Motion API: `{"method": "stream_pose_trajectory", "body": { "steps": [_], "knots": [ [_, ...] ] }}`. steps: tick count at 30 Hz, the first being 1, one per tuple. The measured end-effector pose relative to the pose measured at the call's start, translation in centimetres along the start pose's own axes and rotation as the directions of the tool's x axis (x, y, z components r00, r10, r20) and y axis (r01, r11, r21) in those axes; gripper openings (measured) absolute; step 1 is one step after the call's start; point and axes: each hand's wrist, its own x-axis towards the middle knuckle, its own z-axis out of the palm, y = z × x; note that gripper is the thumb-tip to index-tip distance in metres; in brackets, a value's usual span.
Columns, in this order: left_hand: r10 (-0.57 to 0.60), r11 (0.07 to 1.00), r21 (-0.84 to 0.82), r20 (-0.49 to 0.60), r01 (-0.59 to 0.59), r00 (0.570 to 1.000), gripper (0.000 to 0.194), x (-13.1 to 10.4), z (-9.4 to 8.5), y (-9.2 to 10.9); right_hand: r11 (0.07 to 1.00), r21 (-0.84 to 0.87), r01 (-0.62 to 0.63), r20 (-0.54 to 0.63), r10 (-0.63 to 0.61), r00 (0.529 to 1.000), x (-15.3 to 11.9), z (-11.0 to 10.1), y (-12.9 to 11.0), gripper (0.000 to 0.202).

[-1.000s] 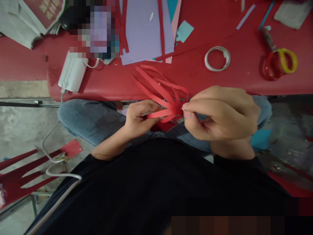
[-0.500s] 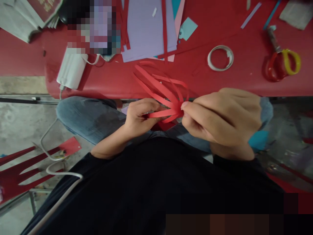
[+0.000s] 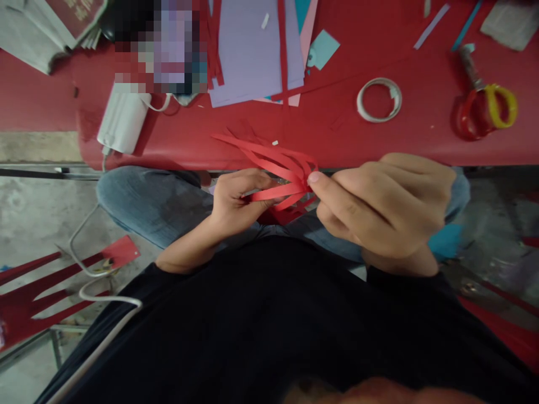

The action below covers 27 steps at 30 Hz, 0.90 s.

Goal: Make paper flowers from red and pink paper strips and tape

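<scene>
Your right hand (image 3: 385, 205): fingertips pinched on gathered end of red paper strips (image 3: 300, 183), other fingers curled; thumb tip hidden. Your left hand (image 3: 233, 203): half-closed at strips' opposite side, fingertips behind them; you cannot tell what it grips. Strips: between your hands, loops overlapping edge of red table (image 3: 429, 106) in view. Glinting item (image 3: 283, 181) among strips: too small to identify.

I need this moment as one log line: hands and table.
left hand: at red strips, grip partly hidden | right hand: fingertip at strips' gathered end | table: tape, scissors, purple paper
</scene>
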Motion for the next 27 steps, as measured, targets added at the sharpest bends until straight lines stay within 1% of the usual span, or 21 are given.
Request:
{"method": "stream_pose_trajectory", "body": {
  "steps": [3,5,8,11,12,16,18,20,23,24,26,27],
  "knots": [
    [-0.019,1.000,-0.018,-0.007,0.019,1.000,0.016,0.0,0.0,0.1,1.000,-0.004,0.013,-0.020,-0.013,1.000,0.3,0.0,0.0,0.027],
    [-0.027,1.000,-0.010,-0.003,0.027,1.000,0.012,0.0,0.0,0.2,1.000,0.016,-0.009,-0.013,0.009,1.000,0.3,-0.1,-0.1,0.026],
    [-0.040,0.999,0.021,-0.007,0.040,0.999,0.014,0.1,0.0,0.3,0.999,0.010,-0.043,-0.014,0.043,0.999,0.1,0.1,-0.1,0.025],
    [-0.046,0.998,0.034,-0.012,0.046,0.999,0.017,0.1,0.0,0.3,0.999,-0.041,-0.011,-0.126,0.006,0.992,-0.1,0.6,-0.1,0.024],
    [-0.046,0.998,0.030,-0.014,0.046,0.999,0.016,0.0,0.0,0.2,0.999,-0.035,-0.017,-0.146,0.012,0.989,-0.2,0.8,-0.1,0.024],
    [-0.045,0.999,0.007,-0.022,0.045,0.999,0.016,0.0,0.0,0.1,0.988,0.071,-0.135,-0.100,0.142,0.985,-0.2,1.0,-0.3,0.031],
    [-0.052,0.999,0.008,-0.015,0.052,0.999,0.019,0.0,0.0,0.1,0.984,0.099,-0.146,-0.126,0.158,0.979,-0.1,1.0,-0.4,0.031],
    [-0.064,0.998,0.007,-0.006,0.064,0.998,0.022,0.1,-0.1,0.2,0.984,0.119,-0.132,-0.141,0.148,0.979,0.0,0.9,-0.6,0.028],
    [-0.078,0.997,-0.002,-0.008,0.078,0.997,0.025,0.2,-0.1,0.3,0.972,0.167,-0.162,-0.063,0.175,0.983,0.4,1.0,-0.9,0.029],
    [-0.078,0.997,-0.005,-0.013,0.078,0.997,0.025,0.2,0.0,0.2,0.967,0.188,-0.170,-0.062,0.185,0.981,0.5,1.1,-1.0,0.030],
    [-0.074,0.997,-0.010,-0.023,0.073,0.997,0.022,0.1,0.1,-0.1,0.950,0.241,-0.200,-0.073,0.223,0.972,0.7,1.4,-1.0,0.032],
    [-0.064,0.998,-0.013,-0.026,0.063,0.998,0.020,0.0,0.2,-0.4,0.940,0.270,-0.207,-0.103,0.242,0.965,0.7,1.7,-0.8,0.032]
  ]
}}
